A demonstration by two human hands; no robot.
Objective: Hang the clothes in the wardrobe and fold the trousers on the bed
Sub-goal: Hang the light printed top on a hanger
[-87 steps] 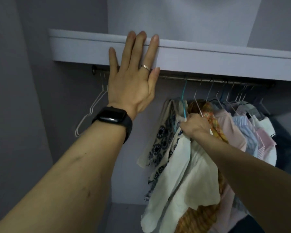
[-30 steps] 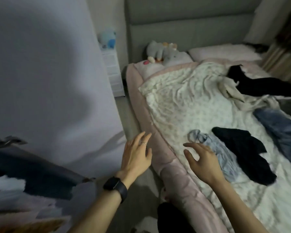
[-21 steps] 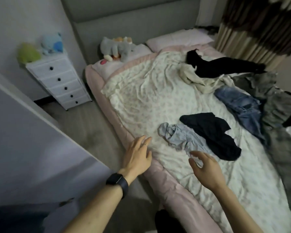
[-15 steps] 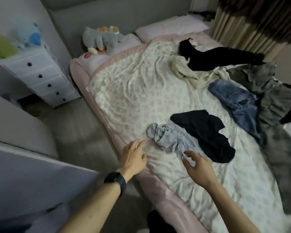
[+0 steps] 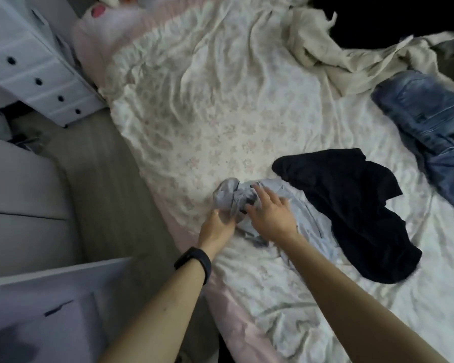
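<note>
A crumpled light blue garment lies near the left edge of the bed. My left hand grips its bunched end, with the fingertips buried in the cloth. My right hand rests on top of the same garment with its fingers spread. A black garment lies just to the right, overlapping the blue one. Blue jeans are spread at the right side of the bed, and a cream garment is heaped at the far right.
A white chest of drawers stands at the far left beside the bed. A strip of grey floor runs between the bed and the pale wardrobe panels at the lower left. Another dark garment lies at the top right.
I have turned from the wardrobe rail to the bed. Both hands moved forward from the bed's edge onto the light blue garment, and my left hand has taken hold of it.
</note>
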